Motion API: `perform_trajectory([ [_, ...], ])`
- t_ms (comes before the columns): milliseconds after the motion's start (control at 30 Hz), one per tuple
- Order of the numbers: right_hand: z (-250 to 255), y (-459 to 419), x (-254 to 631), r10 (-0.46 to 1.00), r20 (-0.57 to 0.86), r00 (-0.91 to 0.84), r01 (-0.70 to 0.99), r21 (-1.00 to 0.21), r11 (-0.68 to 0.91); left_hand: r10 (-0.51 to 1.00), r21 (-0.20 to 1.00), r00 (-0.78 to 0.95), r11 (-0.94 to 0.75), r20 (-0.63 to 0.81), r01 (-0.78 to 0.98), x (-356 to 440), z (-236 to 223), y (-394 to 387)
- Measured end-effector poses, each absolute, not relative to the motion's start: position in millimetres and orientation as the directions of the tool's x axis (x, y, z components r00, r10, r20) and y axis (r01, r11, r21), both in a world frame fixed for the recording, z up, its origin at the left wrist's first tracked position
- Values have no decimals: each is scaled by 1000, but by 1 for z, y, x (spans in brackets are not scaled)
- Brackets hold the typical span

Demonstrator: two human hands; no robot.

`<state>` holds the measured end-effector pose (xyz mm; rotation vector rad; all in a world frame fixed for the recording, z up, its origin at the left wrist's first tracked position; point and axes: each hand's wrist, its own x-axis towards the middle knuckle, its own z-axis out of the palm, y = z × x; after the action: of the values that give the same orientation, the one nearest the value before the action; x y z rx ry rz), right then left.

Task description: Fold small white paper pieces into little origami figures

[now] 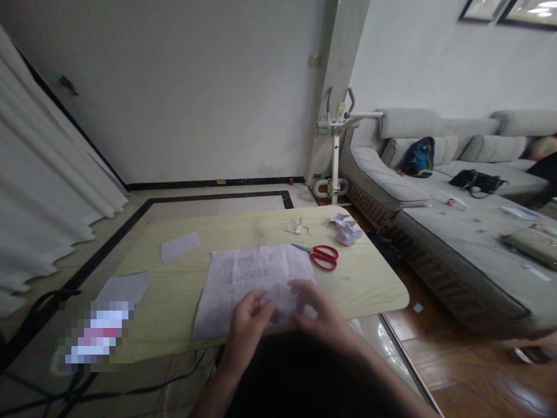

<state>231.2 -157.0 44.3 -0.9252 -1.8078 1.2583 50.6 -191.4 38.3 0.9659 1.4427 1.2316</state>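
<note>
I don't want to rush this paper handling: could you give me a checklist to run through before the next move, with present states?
1. Small paper between left hand and right hand: ok.
2. Edges of the small paper lined up: cannot tell, too blurred.
3. Scissors out of both hands: ok, lying on the table.
4. Large sheet clear of the hands: not ok, they are over its near right part.
5. Thin scraps off the table: not ok, they lie beyond the large sheet.
</note>
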Motion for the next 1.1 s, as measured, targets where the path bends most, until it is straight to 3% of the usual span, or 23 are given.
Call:
perform_trajectory([
  [100,37,-157,229,877,201,-437,242,-913,330,966,983,-184,180,-182,-32,52,38,-191],
  [267,34,-154,230,879,233,-416,259,-896,360,955,972,-180,229,-234,-52,52,36,-191],
  [500,40,-156,229,876,222,-429,273,-892,360,982,986,-96,162,-165,-42,47,37,-195],
  [700,40,-156,228,869,222,-441,279,-887,368,944,975,-263,167,-202,-149,41,11,-197],
  [800,41,-156,229,867,220,-446,283,-885,370,950,976,-253,145,-183,-162,42,10,-198],
  [1000,43,-157,230,851,247,-464,283,-868,407,886,955,-364,294,-286,-36,45,30,-200],
  [1100,44,-158,231,844,265,-466,291,-855,429,899,963,-357,269,-253,-6,46,41,-200],
])
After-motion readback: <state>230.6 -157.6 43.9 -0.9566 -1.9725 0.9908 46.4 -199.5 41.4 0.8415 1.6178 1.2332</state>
